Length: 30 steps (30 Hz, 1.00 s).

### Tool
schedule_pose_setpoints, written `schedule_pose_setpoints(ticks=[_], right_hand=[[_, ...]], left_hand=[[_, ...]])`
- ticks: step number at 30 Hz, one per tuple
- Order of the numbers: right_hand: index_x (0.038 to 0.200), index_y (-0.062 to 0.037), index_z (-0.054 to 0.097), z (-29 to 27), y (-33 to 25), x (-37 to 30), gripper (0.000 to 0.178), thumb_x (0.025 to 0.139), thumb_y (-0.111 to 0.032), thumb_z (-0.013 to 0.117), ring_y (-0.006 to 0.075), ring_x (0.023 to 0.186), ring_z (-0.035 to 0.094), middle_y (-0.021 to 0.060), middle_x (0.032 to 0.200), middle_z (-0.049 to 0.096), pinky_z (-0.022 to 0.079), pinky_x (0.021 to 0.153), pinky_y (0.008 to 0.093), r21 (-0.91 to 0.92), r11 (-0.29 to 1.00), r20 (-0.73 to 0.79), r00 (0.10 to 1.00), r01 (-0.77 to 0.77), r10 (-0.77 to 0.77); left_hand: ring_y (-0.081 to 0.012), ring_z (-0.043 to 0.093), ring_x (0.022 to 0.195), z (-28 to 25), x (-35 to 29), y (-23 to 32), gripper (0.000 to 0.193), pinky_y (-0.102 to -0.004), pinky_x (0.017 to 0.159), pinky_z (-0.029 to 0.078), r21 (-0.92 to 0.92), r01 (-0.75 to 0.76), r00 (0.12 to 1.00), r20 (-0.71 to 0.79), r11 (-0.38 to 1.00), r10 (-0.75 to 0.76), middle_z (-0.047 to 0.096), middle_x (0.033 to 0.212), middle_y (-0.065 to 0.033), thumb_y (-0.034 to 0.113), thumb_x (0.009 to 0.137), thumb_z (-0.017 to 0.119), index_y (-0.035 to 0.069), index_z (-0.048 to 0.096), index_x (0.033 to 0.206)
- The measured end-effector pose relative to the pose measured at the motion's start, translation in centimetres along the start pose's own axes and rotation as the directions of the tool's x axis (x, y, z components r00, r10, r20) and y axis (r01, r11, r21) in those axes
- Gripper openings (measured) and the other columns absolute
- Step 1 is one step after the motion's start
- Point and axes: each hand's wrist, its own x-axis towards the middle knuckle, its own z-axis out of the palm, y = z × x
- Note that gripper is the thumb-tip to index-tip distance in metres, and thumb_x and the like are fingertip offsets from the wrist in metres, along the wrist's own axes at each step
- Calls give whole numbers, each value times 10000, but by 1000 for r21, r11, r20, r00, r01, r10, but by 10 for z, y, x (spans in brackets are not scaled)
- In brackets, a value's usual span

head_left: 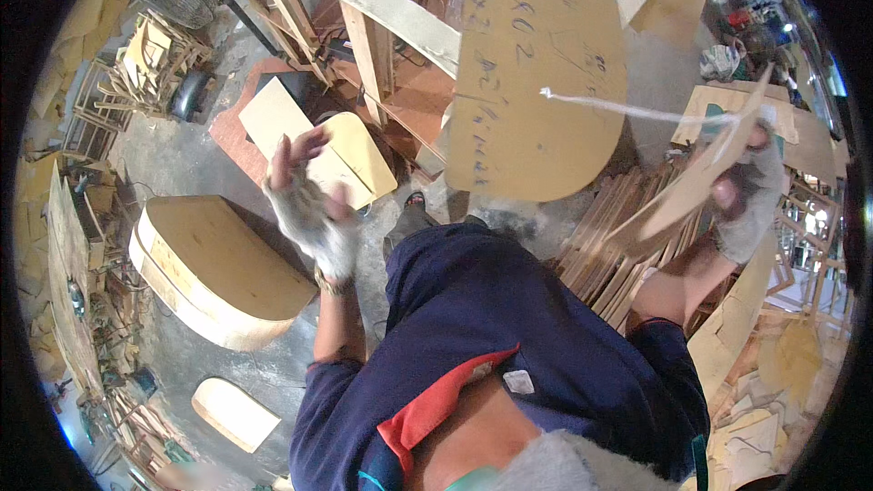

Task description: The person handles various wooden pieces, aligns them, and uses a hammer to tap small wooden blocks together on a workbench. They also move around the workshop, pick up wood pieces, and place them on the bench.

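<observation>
My right hand [747, 186], in a pale glove with bare fingertips, grips a thin brown sheet [668, 205] that appears nearly edge-on and tilted. A white string [637, 111] runs from near this sheet to a large tan board [509, 145] ahead of me. That board has a rounded near edge and dark handwriting on it. My left hand [318, 218], gloved the same way and a little blurred, is raised with its fingers apart and nothing in them. Beyond it lie a pale rectangular panel [282, 132] and a yellowish panel with rounded corners [364, 150].
A curved wooden shell [227, 259] stands on the floor at my left, with a small round-ended panel [241, 411] nearer. Long wooden strips [600, 227] are stacked at my right. A wooden frame [368, 64] rises ahead. Offcuts [155, 55] are piled at far left.
</observation>
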Motion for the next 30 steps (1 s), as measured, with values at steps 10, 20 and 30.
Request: schedule_pose_setpoints(ticks=[10, 20, 30], right_hand=[[1163, -41, 704, -31, 43, -49, 550, 762, -404, 805, 332, 904, 712, 156, 1029, 736, 535, 792, 399, -245, 959, 432, 901, 146, -26], [1178, -54, 686, -81, 124, -155, 378, 801, -66, 707, 341, 1112, 654, 157, 1168, 700, 521, 898, 404, -608, 762, 247, 860, -221, 446], [1156, -10, 727, 12, 97, -175, 353, 891, -235, 788, 116, 830, 656, 54, 924, 721, 507, 743, 277, 273, 814, 342, 843, -512, 416]], left_hand=[[-166, 638, 816, 110, -11, 133, 269, -301, 729, 481, -9, 537, 519, 792, 844, -322, 689, 906, -57, 281, 978, 681, 36, 758, 1060], [-227, 679, 880, 154, -58, 122, 235, -364, 782, 520, 191, 233, 504, 815, 954, -286, 689, 883, -71, 38, 769, 702, -18, 683, 997], [-408, 627, 905, 200, -97, 122, 271, -471, 800, 486, 143, -273, 358, 933, 951, -37, 650, 871, -173, 95, 709, 703, 49, 640, 969]])
